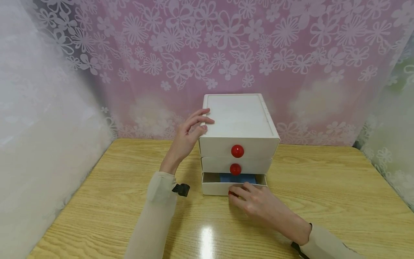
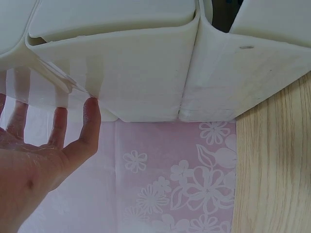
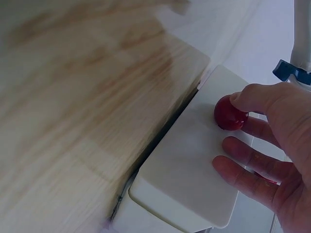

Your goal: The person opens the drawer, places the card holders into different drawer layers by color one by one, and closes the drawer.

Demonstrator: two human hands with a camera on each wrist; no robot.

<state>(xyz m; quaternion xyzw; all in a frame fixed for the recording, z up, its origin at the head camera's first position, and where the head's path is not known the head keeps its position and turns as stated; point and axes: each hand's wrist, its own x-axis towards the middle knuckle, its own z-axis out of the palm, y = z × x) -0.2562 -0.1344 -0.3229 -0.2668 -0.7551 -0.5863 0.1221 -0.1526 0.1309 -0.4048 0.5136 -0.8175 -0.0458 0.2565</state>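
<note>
A white three-drawer box [image 1: 239, 118] stands at the back middle of a wooden table [image 1: 323, 187]. My left hand [image 1: 189, 135] rests on the box's top left edge, fingers straight over the lid; the left wrist view shows the flat palm [image 2: 43, 160] with the thumb touching the box wall [image 2: 136, 73]. The bottom drawer [image 1: 213, 187] is pulled out a little, with something blue [image 1: 237, 177] inside. My right hand [image 1: 255, 203] is at its front, pinching the red knob [image 3: 228, 114] between thumb and finger, the other fingers lying against the drawer front [image 3: 189, 170].
The top drawer's red knob [image 1: 237, 151] and the middle one [image 1: 235, 169] show on shut drawers. A pink flowered curtain [image 1: 226, 43] hangs behind the table and white cloth [image 1: 38, 144] lines the left side. Bare wood spreads on both sides of the box.
</note>
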